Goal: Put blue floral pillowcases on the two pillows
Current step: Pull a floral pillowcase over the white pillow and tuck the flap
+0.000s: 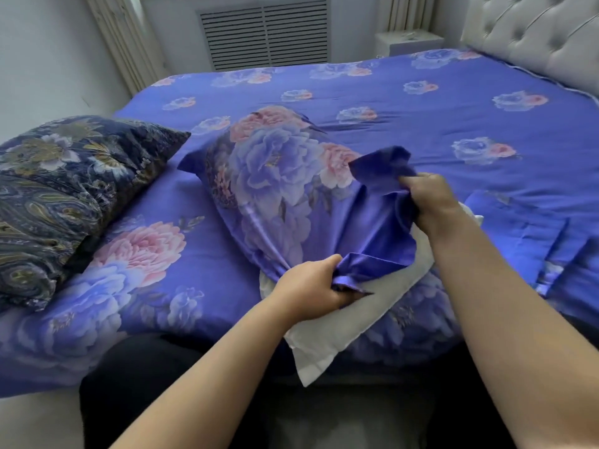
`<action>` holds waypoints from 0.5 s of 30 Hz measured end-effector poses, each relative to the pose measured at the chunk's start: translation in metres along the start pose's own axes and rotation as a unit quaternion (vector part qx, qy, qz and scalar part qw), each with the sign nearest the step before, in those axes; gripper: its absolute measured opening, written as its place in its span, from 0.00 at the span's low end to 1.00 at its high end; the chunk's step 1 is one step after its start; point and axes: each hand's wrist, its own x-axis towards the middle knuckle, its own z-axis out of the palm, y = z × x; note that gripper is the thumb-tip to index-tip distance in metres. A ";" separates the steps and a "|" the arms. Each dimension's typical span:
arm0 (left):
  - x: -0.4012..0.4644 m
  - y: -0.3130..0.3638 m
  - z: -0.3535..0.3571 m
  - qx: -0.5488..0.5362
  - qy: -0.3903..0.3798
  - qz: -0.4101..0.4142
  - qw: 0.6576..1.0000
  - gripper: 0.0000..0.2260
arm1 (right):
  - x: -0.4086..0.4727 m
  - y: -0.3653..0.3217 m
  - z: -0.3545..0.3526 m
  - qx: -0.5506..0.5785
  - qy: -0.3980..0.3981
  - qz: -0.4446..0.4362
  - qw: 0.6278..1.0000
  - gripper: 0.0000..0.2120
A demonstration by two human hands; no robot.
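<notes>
Blue floral pillowcase (275, 189) is sitting partway over the pillow (327, 332), between our two hands and running away from them across the bed (421, 102). We are gripping its open end at two spots. Our left hand (311, 290) is curling tight around a bunched fold of the blue hem, knuckles up, at the near side of the opening. Our right hand (431, 202) is clenching another wad of the same fabric, further out and to the right, with a flap sticking up past the fingers. Between and below the hands, the white end of the pillow is sticking out uncovered, its corner hanging over the bed edge towards us. The far end of the case is looking filled and puffed up.

Well left of our left hand, a second pillow (64, 196) in a dark navy and gold patterned cover is lying on the bed, apart from the one we are working on. Just right of our right forearm, more blue fabric (518, 222) is lying flat and creased on the bed; we cannot tell whether that is the second case or the bedspread itself. Beyond the hands, a padded headboard (534, 34) is at far right and a slatted vent (265, 34) on the wall.
</notes>
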 end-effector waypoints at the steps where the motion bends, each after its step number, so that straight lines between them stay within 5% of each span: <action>1: 0.000 0.000 -0.001 -0.031 -0.001 0.002 1.000 0.17 | 0.006 0.010 -0.012 -0.066 0.077 -0.025 0.995 0.11; 4: 0.000 -0.003 -0.001 -0.068 -0.039 0.004 0.997 0.12 | 0.003 0.060 -0.047 -0.148 0.231 -0.004 0.962 0.18; 6: -0.003 -0.003 -0.002 -0.124 -0.079 -0.014 0.989 0.15 | -0.003 0.090 -0.056 -0.165 0.219 0.025 0.961 0.15; 9: -0.001 -0.009 -0.007 -0.245 -0.023 -0.158 0.956 0.25 | -0.001 0.097 -0.060 -0.234 0.200 0.029 0.951 0.18; 11: -0.002 -0.019 -0.004 -0.240 -0.014 -0.231 0.943 0.27 | -0.001 0.079 -0.059 -0.311 0.242 -0.050 0.918 0.23; 13: -0.005 -0.025 0.008 -0.220 -0.034 -0.244 0.944 0.24 | 0.001 0.061 -0.050 -0.369 0.268 -0.231 0.860 0.25; 15: -0.008 -0.028 0.019 -0.179 -0.040 -0.238 0.954 0.20 | 0.010 0.047 -0.034 -0.398 0.206 -0.341 0.826 0.23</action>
